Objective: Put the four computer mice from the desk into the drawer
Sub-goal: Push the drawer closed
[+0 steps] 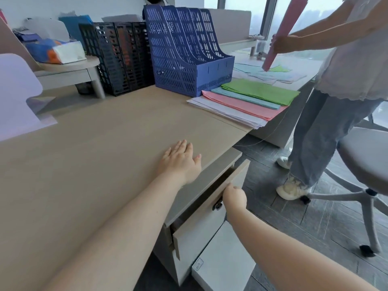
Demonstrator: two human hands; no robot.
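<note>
My left hand (181,161) lies flat, palm down, on the wooden desk (100,156) near its right edge, fingers apart and holding nothing. My right hand (235,196) is curled over the top edge of the drawer front (201,225), just under the desk edge. The drawer stands only a little way out, showing a narrow dark gap. Its inside is hidden. A small dark lock (217,205) sits on the front beside my right hand. No computer mouse is visible anywhere on the desk.
A blue file rack (189,57) and a black one (119,57) stand at the back. Coloured paper sheets (247,99) lie at the right. A tissue pack (63,51) rests on a riser. Another person (336,101) stands at the right beside a swivel chair (365,164).
</note>
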